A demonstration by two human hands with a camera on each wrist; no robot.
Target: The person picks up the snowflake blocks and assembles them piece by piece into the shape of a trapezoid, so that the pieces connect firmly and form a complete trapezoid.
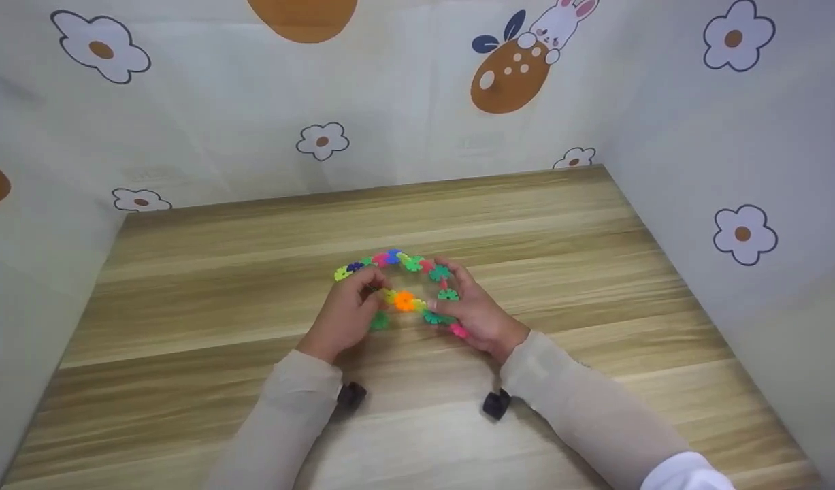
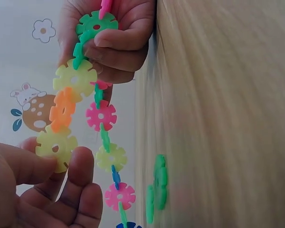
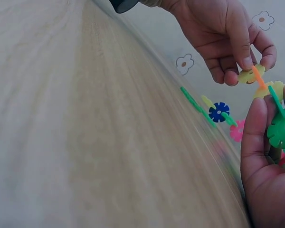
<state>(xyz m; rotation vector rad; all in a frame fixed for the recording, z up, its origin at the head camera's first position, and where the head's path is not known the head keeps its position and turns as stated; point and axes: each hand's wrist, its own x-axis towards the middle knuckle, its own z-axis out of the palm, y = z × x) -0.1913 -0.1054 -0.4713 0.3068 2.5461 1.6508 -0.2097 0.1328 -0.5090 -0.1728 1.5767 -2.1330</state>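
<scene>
A chain of interlocking plastic snowflake discs (image 1: 412,263) in green, pink, yellow, orange and blue curves in a loop between both hands. My left hand (image 1: 349,309) pinches the yellow disc (image 2: 57,148) at one end between thumb and fingers. That disc joins an orange disc (image 1: 404,301), followed by a second yellow one (image 2: 76,80). With my right hand (image 1: 482,313) I grip the chain around its green discs (image 2: 97,27); the palm and fingers hide part of it. The chain's other stretch runs behind the left hand, ending in a yellow disc (image 1: 342,273).
Green discs (image 2: 160,183) lie on the wood-grain table (image 1: 220,272) just beside the left hand. A patterned cloth (image 1: 403,88) with flowers and a rabbit stands behind and along the sides. Small black devices (image 1: 496,404) sit at both wrists.
</scene>
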